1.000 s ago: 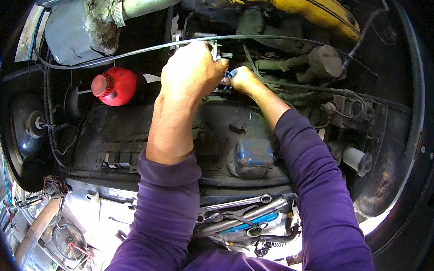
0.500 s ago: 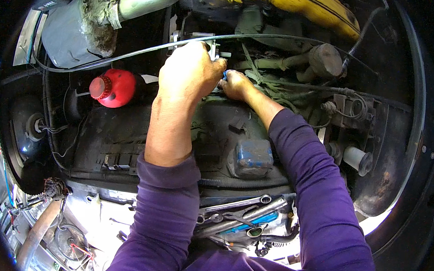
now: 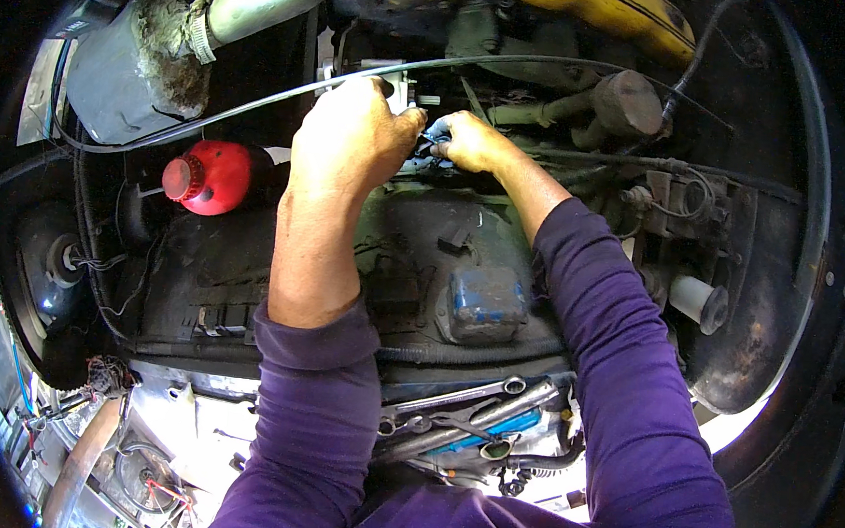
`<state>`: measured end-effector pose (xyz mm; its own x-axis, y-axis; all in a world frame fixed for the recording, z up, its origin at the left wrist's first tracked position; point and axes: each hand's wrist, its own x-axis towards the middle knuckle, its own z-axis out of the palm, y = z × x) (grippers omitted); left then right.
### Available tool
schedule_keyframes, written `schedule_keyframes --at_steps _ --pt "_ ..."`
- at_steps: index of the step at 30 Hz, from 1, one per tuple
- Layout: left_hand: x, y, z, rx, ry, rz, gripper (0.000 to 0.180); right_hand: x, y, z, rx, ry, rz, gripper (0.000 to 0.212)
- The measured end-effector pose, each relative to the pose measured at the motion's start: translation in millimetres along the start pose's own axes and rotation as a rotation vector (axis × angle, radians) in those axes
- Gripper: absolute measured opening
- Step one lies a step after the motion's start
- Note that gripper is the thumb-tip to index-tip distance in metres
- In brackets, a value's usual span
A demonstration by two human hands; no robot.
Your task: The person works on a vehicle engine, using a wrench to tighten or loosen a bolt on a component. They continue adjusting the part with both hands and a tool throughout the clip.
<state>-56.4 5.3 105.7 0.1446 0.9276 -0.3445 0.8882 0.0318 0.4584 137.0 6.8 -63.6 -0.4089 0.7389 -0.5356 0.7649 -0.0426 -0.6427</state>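
Note:
At the far middle of the engine bay, my left hand is closed, its back toward me, against a silver metal part with a short stud on its right side. Its fingertips are mostly hidden behind the hand. Just to the right, my right hand is pinched closed on a small blue thing, too small to name. The two hands nearly meet at the fingertips. A long thin cable arches across the bay and passes just above my left hand.
A red bottle with a cap stands left of my left forearm. Beyond it is a grey box joined to a pipe. Yellow casing crosses the back. A blue-topped block sits between my arms. Wrenches lie near me.
The whole view has shifted slightly, so most things sit a little further left and up. My right hand has turned, its fingers now raised beside my left. Greenish strips behind it show less.

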Motion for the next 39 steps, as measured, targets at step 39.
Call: schedule_keyframes --at_steps 39 --pt "51.0 -68.9 176.2 -0.120 -0.407 -0.081 0.033 -1.5 15.2 2.3 0.521 0.070 0.221 0.027"
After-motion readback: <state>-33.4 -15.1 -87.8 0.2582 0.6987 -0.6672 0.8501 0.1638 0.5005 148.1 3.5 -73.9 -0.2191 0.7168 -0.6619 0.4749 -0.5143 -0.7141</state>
